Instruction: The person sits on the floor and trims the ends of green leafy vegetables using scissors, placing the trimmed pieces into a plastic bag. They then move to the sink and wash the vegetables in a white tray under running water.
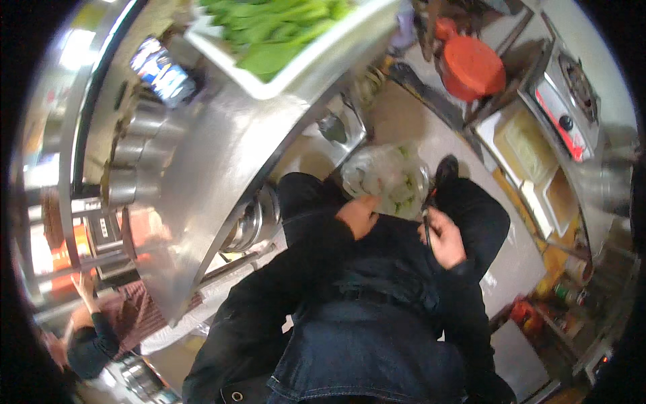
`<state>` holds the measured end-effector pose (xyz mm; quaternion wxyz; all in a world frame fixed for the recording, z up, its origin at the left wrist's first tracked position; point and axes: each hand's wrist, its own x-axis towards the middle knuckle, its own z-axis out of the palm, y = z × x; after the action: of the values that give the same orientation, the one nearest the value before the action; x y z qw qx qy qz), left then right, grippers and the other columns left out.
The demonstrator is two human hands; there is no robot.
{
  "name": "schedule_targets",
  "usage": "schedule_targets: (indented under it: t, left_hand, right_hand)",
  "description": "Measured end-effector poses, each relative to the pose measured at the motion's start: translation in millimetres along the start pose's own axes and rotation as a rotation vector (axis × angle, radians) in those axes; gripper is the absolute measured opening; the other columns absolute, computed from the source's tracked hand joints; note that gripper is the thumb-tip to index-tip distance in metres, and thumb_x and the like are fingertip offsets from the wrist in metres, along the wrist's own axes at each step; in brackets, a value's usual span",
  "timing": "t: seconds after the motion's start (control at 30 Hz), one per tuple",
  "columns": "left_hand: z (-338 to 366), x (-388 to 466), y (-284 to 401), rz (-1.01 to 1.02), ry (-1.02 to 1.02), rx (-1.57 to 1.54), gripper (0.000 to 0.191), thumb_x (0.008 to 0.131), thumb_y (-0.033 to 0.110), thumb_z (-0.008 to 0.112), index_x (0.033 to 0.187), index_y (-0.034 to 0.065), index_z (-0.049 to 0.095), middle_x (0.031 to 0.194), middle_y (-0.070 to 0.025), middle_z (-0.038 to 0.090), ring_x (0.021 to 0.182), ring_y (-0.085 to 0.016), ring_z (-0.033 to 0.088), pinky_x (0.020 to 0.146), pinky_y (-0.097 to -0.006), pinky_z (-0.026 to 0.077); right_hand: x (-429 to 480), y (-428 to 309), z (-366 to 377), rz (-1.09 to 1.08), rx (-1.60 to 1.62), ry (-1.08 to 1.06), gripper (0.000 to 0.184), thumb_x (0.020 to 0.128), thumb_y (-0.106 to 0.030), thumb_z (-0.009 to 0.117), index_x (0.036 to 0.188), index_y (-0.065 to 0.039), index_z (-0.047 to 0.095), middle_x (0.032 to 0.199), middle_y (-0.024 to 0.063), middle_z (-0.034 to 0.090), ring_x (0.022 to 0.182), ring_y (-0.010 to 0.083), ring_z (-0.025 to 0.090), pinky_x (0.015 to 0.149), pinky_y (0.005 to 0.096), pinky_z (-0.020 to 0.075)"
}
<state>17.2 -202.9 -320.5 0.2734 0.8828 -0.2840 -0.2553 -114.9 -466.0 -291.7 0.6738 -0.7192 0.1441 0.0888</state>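
Between my knees, low in front of me, is a clear plastic bag with green vegetable scraps showing in it. At its near left edge is my left hand, fingers bent; blur hides whether it grips anything. On the other side, my right hand is closed around a slim dark-handled tool, perhaps a small knife. The tool's upper end lies beside the bag's right edge, and its tip is too blurred to make out.
A steel counter on the left carries a white tray of green leaves, a lit phone and steel canisters. Rightward are a red lidded bucket and a gas stove. Another person is at lower left.
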Motion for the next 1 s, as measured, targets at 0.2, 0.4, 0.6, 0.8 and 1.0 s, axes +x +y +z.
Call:
schedule_targets:
  t: [0.2,0.4,0.6,0.8,1.0]
  left_hand:
    - [-44.9,-113.2,26.7,0.039,0.043,-0.158,0.049,0.095,0.012,0.071,0.141,-0.0035,0.061,0.135,-0.0263,0.066,0.125,-0.043,0.064,0.108,-0.0462,0.052]
    - [-26.4,-182.6,3.8,0.019,0.258,-0.204,0.042,0.095,0.008,0.067,0.134,-0.0046,0.064,0.129,-0.0254,0.068,0.119,-0.041,0.068,0.104,-0.0447,0.054]
    - [-7.4,-172.7,4.3,-0.006,0.369,-0.301,0.035,0.093,0.006,0.066,0.126,-0.0032,0.067,0.119,-0.0209,0.071,0.109,-0.036,0.072,0.097,-0.0422,0.057]
    - [-7.5,-177.6,-6.1,0.003,0.380,-0.265,0.034,0.093,0.004,0.065,0.126,-0.0024,0.067,0.117,-0.0202,0.071,0.107,-0.034,0.073,0.094,-0.0408,0.057]
    - [-9.4,-159.6,-3.9,-0.043,0.362,-0.384,0.033,0.094,0.006,0.065,0.126,-0.0015,0.068,0.114,-0.0192,0.072,0.102,-0.033,0.073,0.091,-0.0410,0.058]
  right_hand:
    - [-25.9,-178.7,51.0,-0.155,-0.235,-0.291,0.048,0.092,-0.008,0.076,0.134,0.002,0.055,0.099,0.0249,0.072,0.090,0.0349,0.076,0.075,0.0417,0.0564]
    - [28.8,-296.2,138.3,-0.833,-0.604,-0.096,0.027,0.097,-0.018,0.069,0.115,0.001,0.059,0.096,0.0270,0.068,0.095,0.0484,0.066,0.078,0.0530,0.0533]
    - [109.5,-314.5,199.4,-1.205,-1.061,0.238,0.011,0.086,-0.012,0.064,0.081,-0.003,0.067,0.086,0.0177,0.064,0.084,0.0347,0.066,0.075,0.0405,0.0568]
    - [81.9,-314.3,201.3,-1.355,-0.924,0.282,0.011,0.089,-0.011,0.062,0.089,-0.001,0.067,0.096,0.0177,0.064,0.102,0.0356,0.063,0.091,0.0430,0.0535]
    - [14.6,-195.4,73.6,-0.859,-0.762,0.139,0.024,0.086,-0.004,0.068,0.109,0.001,0.073,0.113,0.0183,0.071,0.107,0.0399,0.066,0.094,0.0461,0.0549]
